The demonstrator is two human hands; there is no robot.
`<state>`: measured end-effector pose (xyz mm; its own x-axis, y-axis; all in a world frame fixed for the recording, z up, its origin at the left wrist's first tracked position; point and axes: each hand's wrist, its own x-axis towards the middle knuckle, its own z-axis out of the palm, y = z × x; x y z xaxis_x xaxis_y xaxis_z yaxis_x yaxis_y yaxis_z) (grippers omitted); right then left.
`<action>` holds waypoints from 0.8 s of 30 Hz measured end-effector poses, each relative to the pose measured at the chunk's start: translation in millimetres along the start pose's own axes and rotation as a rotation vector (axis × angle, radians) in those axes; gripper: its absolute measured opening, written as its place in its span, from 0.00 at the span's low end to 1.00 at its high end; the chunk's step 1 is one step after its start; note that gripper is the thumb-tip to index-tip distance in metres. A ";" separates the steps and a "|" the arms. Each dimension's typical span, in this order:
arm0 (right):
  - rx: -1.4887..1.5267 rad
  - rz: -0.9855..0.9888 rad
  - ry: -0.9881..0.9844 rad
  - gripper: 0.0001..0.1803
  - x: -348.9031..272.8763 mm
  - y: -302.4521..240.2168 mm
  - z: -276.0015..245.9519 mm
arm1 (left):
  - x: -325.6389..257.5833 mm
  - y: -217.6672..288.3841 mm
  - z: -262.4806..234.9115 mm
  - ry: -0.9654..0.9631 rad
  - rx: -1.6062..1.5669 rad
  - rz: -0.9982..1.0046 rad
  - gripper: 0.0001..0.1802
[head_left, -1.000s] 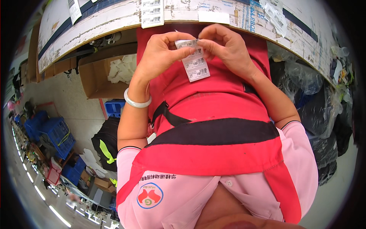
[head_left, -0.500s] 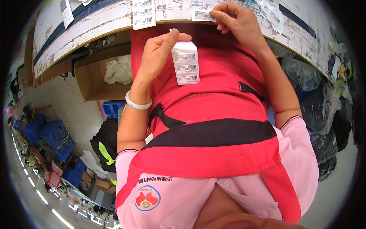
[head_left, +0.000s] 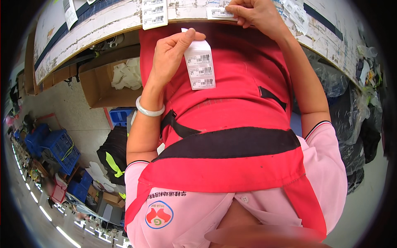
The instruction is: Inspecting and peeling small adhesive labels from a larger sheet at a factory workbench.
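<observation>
My left hand [head_left: 173, 51] pinches the top of a white strip of printed barcode labels [head_left: 200, 68] between thumb and fingers. The strip hangs down in front of my red apron [head_left: 248, 82]. At the table edge, my right hand [head_left: 256, 16] has its fingertips on the right end of a single white barcode label [head_left: 219, 13] that lies on the tabletop. Its thumb and fingers are closed together there. Between the two hands and farther left, a stack of label sheets [head_left: 154, 16] lies at the front edge of the table.
The worn white tabletop [head_left: 103, 35] spans the far side. Loose labels [head_left: 295, 16] lie right of my right hand. Below the table stands a cardboard box [head_left: 95, 84] with crumpled paper. Black plastic bags [head_left: 349, 120] sit at right, a blue crate [head_left: 62, 146] at left.
My right hand has shifted slightly toward the far side, staying at the single label's right end. The left hand still holds the strip, in nearly the same place.
</observation>
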<state>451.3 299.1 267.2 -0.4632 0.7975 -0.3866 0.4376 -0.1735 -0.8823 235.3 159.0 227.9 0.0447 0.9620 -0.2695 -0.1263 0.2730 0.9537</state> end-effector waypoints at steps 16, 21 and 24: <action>-0.056 -0.006 0.008 0.08 1.7 -1.0 3.2 | 0.3 -1.2 1.4 -0.013 -0.032 -0.013 0.21; -0.155 -0.019 0.023 0.08 -2.2 -9.0 9.6 | 1.1 -1.6 0.8 -0.010 -0.013 -0.021 0.20; -0.265 -0.052 0.043 0.07 -5.4 -12.6 8.3 | 1.9 -1.0 1.2 -0.008 -0.014 -0.023 0.20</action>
<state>442.0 292.2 278.2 -0.4600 0.8260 -0.3258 0.6031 0.0214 -0.7973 236.7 160.5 226.6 0.0560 0.9553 -0.2904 -0.1389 0.2955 0.9452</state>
